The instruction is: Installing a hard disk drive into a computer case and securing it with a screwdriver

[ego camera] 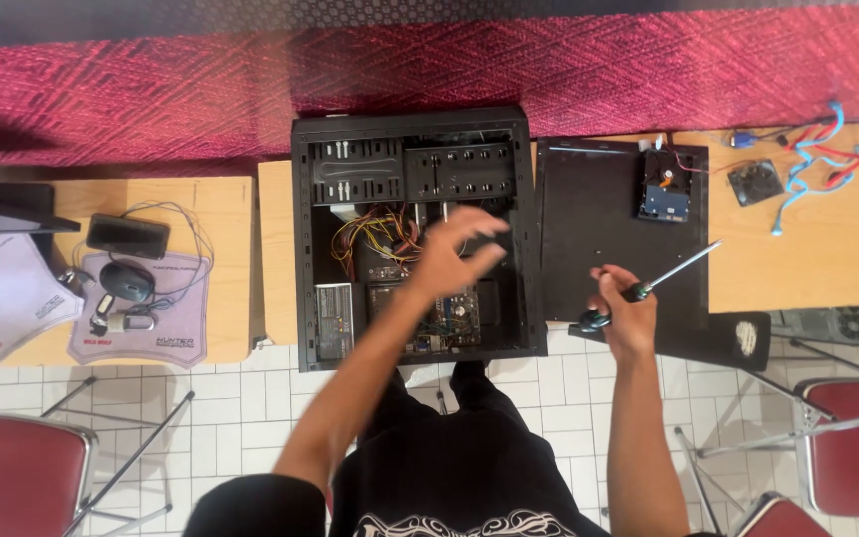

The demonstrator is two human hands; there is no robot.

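The open computer case lies on its side across the join of two counter tops, its front end overhanging the near edge above the tiled floor, so a hard push inside could, I judge, tip or slide it toward the person. Just right of it the detached black side panel lies flat with a hard drive on its far right corner; the panel also juts past the near edge, and a knock from an elbow could send panel and drive down together. Inside the case a bundle of yellow and red wires lies close to the motherboard. The left hand hovers over these with fingers spread and holding nothing (it is blurred), and could snag a wire. The right hand is closed around the handle of a screwdriver over the panel's near edge, shaft pointing up-right toward the drive; a slip could scratch the panel.
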